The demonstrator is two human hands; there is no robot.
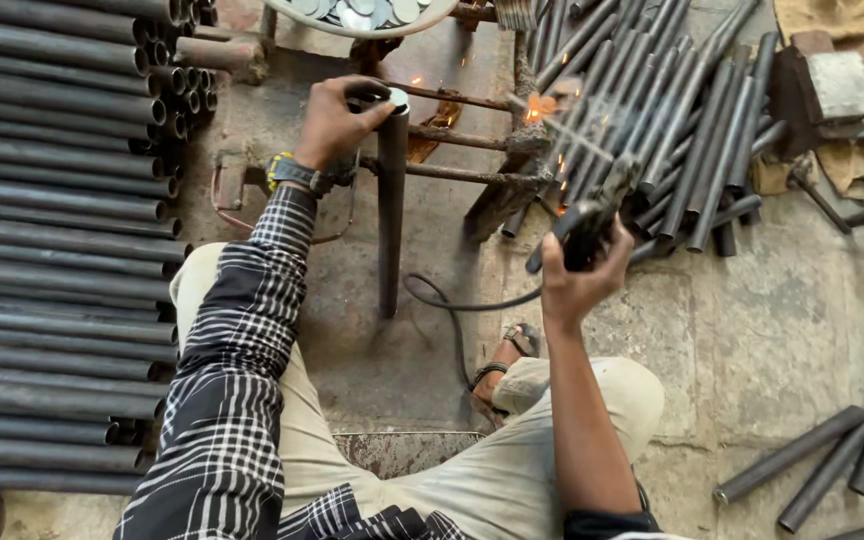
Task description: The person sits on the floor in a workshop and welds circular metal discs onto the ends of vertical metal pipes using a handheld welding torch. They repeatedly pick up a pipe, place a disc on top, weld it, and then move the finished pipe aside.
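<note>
Atop the upright pipe (391, 200), the left hand (337, 122) pinches a half-hidden disc (398, 98); the right hand (577, 275) grips seemingly a welding holder (592, 225).

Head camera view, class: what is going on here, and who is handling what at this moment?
A person sits on a workshop floor among dark metal pipes. Their left hand steadies a round disc on top of an upright pipe, which leans on a small metal stand. Their right hand grips a welding holder with its cable trailing down. Sparks glow at the stand. Stacked pipes lie left, and a bowl of discs sits above.
</note>
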